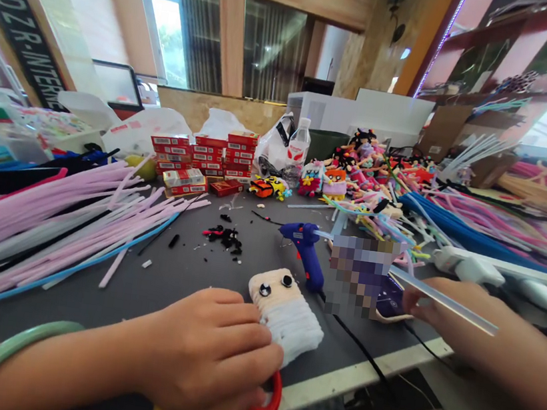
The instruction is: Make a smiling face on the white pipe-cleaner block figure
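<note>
My left hand [216, 352] lies near the table's front edge with its fingers curled, beside a small yarn figure [290, 325]. That figure has a cream top, a white lower part and two black-and-white button eyes. From under my left fingertips a red loop [273, 396] sticks out, perhaps a scissors handle; what the fingers close on is hidden. On the right, my right hand [429, 306] pinches a long translucent glue stick [461, 310], just above a phone [393, 295] that is partly blurred out. Between the hands and farther back lies a blue glue gun [305, 249].
Pink and white pipe cleaners [74, 226] spread over the left side. Stacked red boxes [203, 159], a bottle [298, 148] and colourful dolls [359, 166] stand behind. Black scraps [229, 238] litter the middle. A power strip [472, 265] lies right; a black cord [360, 344] crosses the edge.
</note>
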Demonstrator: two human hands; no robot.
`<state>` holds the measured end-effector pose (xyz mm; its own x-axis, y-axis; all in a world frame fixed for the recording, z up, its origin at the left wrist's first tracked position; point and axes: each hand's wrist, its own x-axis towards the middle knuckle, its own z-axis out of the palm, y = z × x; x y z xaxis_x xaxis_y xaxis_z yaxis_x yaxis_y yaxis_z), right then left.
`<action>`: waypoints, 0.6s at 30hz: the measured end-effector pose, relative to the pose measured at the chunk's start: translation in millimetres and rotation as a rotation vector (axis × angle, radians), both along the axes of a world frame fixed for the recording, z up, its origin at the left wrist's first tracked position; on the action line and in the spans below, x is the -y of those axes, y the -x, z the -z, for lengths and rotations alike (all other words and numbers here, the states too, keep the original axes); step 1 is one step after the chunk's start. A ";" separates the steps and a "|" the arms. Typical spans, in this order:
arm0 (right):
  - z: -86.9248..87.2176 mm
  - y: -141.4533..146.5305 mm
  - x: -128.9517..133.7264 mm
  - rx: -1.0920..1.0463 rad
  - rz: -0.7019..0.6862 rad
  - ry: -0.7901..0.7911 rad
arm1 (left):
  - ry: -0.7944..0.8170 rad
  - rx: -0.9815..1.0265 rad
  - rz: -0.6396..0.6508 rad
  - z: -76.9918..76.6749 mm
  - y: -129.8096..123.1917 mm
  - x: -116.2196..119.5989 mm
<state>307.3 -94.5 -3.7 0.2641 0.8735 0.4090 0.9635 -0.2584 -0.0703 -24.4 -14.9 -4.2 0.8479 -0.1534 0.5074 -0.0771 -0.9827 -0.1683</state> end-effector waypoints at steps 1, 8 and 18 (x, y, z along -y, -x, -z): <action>1.3 -0.9 -1.2 -0.015 -0.015 0.069 | 0.014 -0.001 -0.005 1.4 0.4 -0.2; -0.2 0.5 -12.6 -0.074 -0.036 0.294 | 0.112 0.075 0.021 1.7 -1.2 -2.5; -3.1 -1.5 -22.5 -0.034 -0.017 0.190 | 0.252 0.055 -0.023 5.1 0.7 -3.0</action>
